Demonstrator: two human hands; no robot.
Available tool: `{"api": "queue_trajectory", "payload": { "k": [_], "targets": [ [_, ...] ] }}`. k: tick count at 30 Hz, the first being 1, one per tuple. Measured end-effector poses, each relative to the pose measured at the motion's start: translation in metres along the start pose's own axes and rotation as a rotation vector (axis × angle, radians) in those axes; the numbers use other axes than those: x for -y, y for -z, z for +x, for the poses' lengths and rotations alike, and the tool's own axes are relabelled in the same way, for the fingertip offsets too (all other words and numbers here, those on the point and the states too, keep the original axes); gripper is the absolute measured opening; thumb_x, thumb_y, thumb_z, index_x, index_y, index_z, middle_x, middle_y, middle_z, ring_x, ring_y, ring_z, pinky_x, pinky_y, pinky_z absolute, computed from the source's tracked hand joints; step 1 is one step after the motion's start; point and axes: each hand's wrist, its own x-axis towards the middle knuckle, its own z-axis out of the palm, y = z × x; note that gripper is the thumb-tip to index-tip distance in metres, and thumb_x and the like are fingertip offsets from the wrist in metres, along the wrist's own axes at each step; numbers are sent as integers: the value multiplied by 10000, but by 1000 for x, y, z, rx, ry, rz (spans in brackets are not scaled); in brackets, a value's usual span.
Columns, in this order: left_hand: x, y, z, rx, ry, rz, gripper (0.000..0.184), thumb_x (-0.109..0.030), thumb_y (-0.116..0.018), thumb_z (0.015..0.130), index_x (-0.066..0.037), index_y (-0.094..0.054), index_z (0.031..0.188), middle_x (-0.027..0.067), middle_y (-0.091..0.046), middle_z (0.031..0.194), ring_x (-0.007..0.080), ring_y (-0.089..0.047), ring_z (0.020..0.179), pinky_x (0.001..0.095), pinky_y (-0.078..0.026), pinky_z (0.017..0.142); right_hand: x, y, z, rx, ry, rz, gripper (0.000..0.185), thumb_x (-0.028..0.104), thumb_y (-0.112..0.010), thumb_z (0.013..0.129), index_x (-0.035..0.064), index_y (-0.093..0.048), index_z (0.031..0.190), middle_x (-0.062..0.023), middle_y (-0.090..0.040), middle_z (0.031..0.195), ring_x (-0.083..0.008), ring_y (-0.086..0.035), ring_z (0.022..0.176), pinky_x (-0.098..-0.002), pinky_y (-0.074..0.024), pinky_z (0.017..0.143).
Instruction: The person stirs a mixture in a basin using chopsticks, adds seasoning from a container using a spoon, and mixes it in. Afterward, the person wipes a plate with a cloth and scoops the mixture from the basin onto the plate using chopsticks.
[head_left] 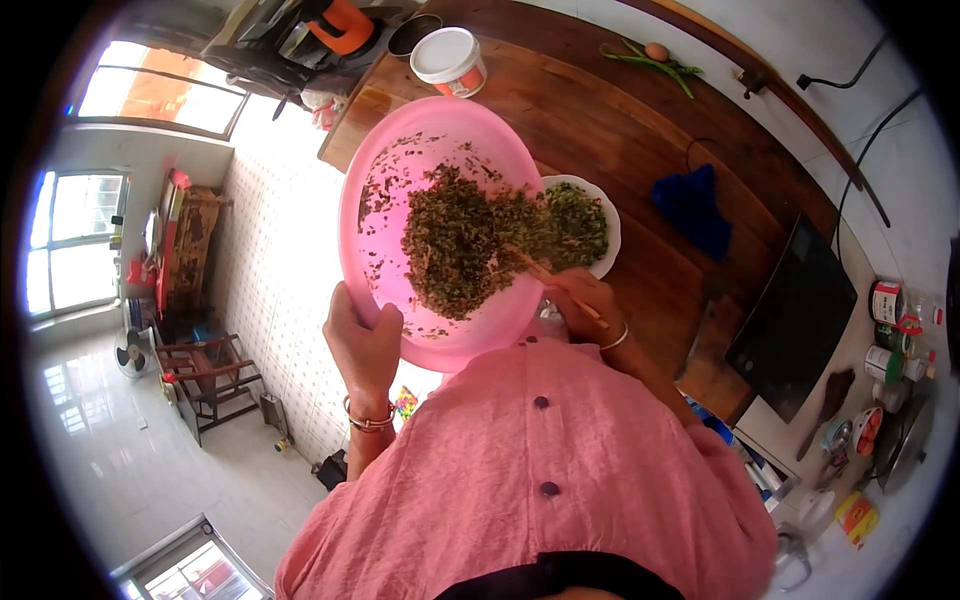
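My left hand [363, 343] is closed on the near-left rim of a pink basin [372, 270], thumb over the edge. In the basin lies a heap of finely chopped green-brown filling [450, 240], with bits stuck to the wall. My right hand [588, 303] grips wooden chopsticks [545, 272], their tips in the filling at the basin's right side. Beside and partly under that side is a white plate [611, 225] with chopped greens [575, 222]. The basin looks tilted toward the plate, and filling stretches in a blur across the rim onto it.
On the wooden table [590, 110] are a white tub [447, 60], a blue cloth [694, 210], green peppers [655, 65] and an egg [656, 50]. A black glass panel [793, 318] lies at right, near several jars [884, 300]. A wooden chair [210, 375] stands at left.
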Motion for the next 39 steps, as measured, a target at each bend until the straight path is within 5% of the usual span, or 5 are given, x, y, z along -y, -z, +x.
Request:
{"api": "queue_trajectory", "payload": {
  "k": [10, 12, 21, 31, 39],
  "targets": [
    [-5, -1, -1, -8, -21, 67, 125, -24, -555, 699, -15, -430, 702, 3, -396, 524, 56, -330, 509, 230, -305, 448, 6, 19, -9, -119, -64, -6, 105, 71, -628, 834, 11, -656, 916, -112, -637, 819, -191, -610, 721, -282, -485, 635],
    [-7, -3, -2, -10, -20, 83, 123, -22, -554, 700, -16, -431, 701, 4, -396, 524, 57, -331, 509, 230, -307, 449, 1, 23, -16, -193, -268, 58, 111, 102, -608, 858, 8, -646, 904, -95, -640, 792, -152, -611, 706, -269, -486, 625],
    [-4, -12, 2, -50, 26, 100, 101, -19, -556, 692, -9, -457, 712, 3, -428, 564, 68, -361, 542, 234, -336, 491, -40, 57, -18, -376, -532, 429, 311, 279, -523, 946, -26, -586, 954, -96, -639, 745, -144, -626, 671, -244, -514, 643],
    [1, -21, 5, -102, 53, 78, 106, -26, -553, 684, -7, -453, 717, 9, -426, 574, 78, -362, 552, 238, -339, 499, -88, 69, -16, -415, -521, 289, 283, 251, -492, 948, -10, -598, 921, -78, -627, 746, -143, -617, 672, -253, -498, 630],
    [5, -20, 4, -118, 80, 92, 108, -15, -551, 684, -8, -448, 716, 6, -419, 579, 76, -355, 555, 236, -334, 499, -66, 94, -5, -495, -584, 538, 273, 264, -513, 938, 0, -583, 929, -80, -619, 748, -159, -602, 638, -271, -504, 597]
  ]
}}
